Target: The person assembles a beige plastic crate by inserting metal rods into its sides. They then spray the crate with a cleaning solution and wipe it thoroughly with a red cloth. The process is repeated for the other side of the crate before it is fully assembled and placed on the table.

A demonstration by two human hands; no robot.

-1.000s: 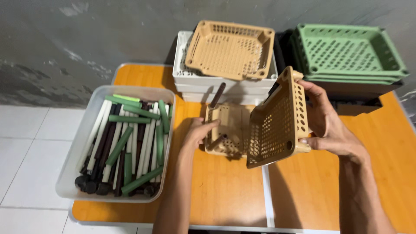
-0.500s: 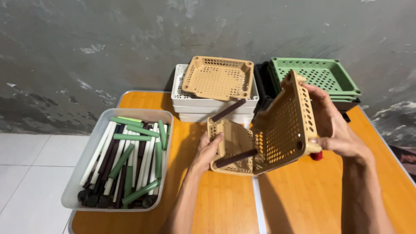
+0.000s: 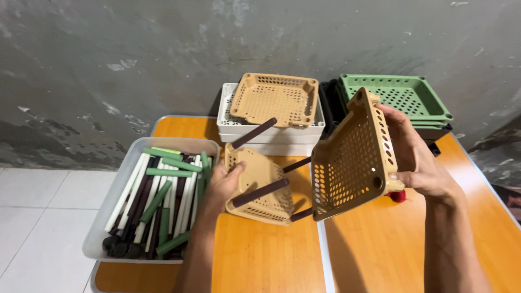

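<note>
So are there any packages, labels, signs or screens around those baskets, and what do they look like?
No labels, signs or screens show.
Clear plastic tub: left on the table, holding white, green and dark rods.
Tan perforated plastic basket: tilted in the right hand.
Tan basket with dark rods: under the left hand.

A makeshift assembly workshop: orange tables (image 3: 260,260) against a stained concrete wall (image 3: 163,54), stacked perforated baskets (image 3: 274,100), and a bin (image 3: 108,228) of plastic tubes (image 3: 157,201).
</note>
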